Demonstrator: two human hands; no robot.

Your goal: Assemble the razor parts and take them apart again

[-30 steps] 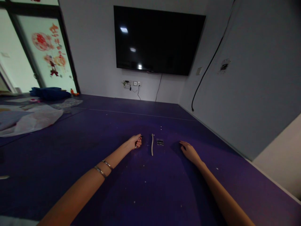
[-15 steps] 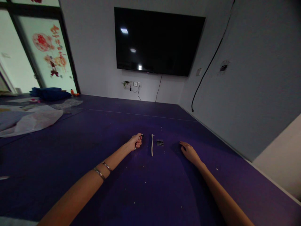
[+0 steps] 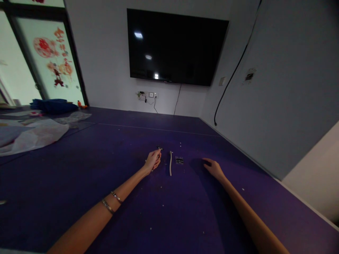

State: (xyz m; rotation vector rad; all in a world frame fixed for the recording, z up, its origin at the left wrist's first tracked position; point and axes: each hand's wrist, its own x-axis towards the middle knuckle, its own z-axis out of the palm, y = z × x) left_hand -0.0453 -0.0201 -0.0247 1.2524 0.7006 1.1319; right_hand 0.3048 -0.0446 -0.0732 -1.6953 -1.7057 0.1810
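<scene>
One broad, smooth purple flat surface (image 3: 180, 215) is filling the lower view, its far edge running along a grey wall (image 3: 106, 70) and its right edge along a side wall, and a thin pale seam is crossing it near the back. One wide, glossy black television (image 3: 177, 47) is hanging on the far wall, reflecting three bright spots. One long black cable (image 3: 233, 76) is dangling down the right wall. A crumpled, translucent white plastic sheet (image 3: 43, 135) is lying at the far left, well apart from both hands, with a heap of dark blue folded cloth (image 3: 54, 106) sitting behind it. The right hand (image 3: 214, 168) is lying low over the surface, palm down, its fingers loosely bent and holding nothing visible. The left hand (image 3: 152, 160) is closing narrowly around a small dark-headed object (image 3: 159, 148), whose tip is poking out beyond the fingers; its material is too small to tell. Two metallic-looking bracelets (image 3: 107, 206) are circling the left forearm. Between the hands, well inside the edges, one pale, slender, slightly curved rod (image 3: 170, 164) is lying lengthwise, and one flat, clear, squarish case (image 3: 179, 160) with dark contents is resting just right of it. Several tiny white flecks (image 3: 162, 205) are dotting the purple.
</scene>
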